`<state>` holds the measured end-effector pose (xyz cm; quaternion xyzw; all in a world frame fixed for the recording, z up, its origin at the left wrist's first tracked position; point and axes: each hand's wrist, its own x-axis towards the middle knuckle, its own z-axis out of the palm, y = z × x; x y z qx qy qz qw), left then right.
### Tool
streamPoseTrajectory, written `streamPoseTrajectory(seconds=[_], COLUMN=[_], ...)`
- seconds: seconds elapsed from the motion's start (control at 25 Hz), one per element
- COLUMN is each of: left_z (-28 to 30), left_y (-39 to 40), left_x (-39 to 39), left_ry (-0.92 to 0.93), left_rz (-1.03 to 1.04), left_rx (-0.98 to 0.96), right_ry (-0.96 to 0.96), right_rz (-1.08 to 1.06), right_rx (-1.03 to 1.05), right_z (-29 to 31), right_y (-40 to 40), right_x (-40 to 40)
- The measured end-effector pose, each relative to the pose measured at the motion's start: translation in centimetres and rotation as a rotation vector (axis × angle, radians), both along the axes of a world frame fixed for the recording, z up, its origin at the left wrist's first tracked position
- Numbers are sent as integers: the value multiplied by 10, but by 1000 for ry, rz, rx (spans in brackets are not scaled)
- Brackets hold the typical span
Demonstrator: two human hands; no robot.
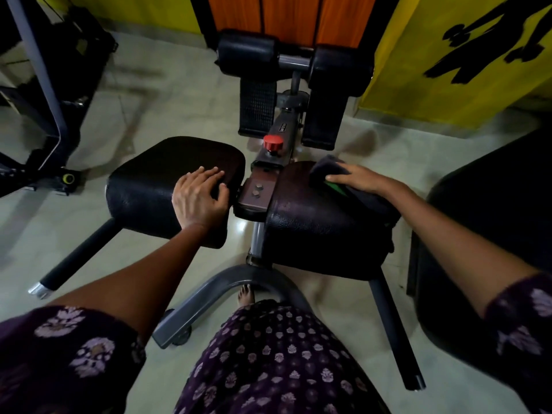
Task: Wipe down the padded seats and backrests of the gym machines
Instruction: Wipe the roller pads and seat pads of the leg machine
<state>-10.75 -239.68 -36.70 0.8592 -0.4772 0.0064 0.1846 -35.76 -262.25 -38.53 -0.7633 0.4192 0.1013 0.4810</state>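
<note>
Standing over a gym machine, a person in a purple patterned dress looks down at two black padded cushions on a pale tiled floor [167, 94] that shines faintly. At the far left a dark machine frame [44, 94] rises out of view, its top cut off and its base blurred in shadow. Just right of it, the left pad [143, 186] sits above a black bar that ends in a silver cap. The left hand [198, 198] rests on this pad's near right corner, fingers flat on top and the thumb hooked over the edge, holding nothing else.

Between the pads lies a brown metal plate with two bolts [257, 191], and beyond it a red knob [273, 142] on the centre beam. Farther back stand two ribbed foot plates below a pair of black roller cushions [294, 59], against an orange panel and yellow walls.

The right pad [316, 231] is beside the plate, and a dark cloth [355, 189] with a green patch lies along its far right edge. The right hand [357, 179] lies over the cloth, fingers bent down onto it and pressing it to the pad; the fingertips are hidden in the folds. At the far right another black cushion [493, 234] is cut off by the edge, and the yellow wall above carries a black painted figure too cropped to make out. A bare foot [246, 295] shows under the curved grey base bar.
</note>
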Motion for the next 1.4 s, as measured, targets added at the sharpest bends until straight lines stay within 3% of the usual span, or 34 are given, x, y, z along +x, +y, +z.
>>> streamPoseTrajectory(seconds=[0.12,0.24,0.4,0.64,0.84,0.96,1.16,1.4], left_z=[-5,-5,-4,-3,-3,-5,-3,-3], left_y=[1,1,2,1,1,2,3,1], left_x=[3,5,5,3,3,4,5,0], left_ry=[-29,-42,-36,8,18,12,27,40], left_rz=[-10,-19,-24,-7,7,7,6,12], left_rx=[-38,-45,-31,-58,-72,-79,-56,-79], right_ry=[67,91,15,-226,-42,-147,-144,-174], right_rz=[-76,30,197,311,53,224,414,570], right_rx=[-14,-44,-120,-320,-415,-662,-849,-1027], right_z=[-13,-26,7,45,52,55,49,44], right_y=[-23,-17,32,87,84,112,145,124], right_x=[25,72,104,-2,-63,-32,37,-84])
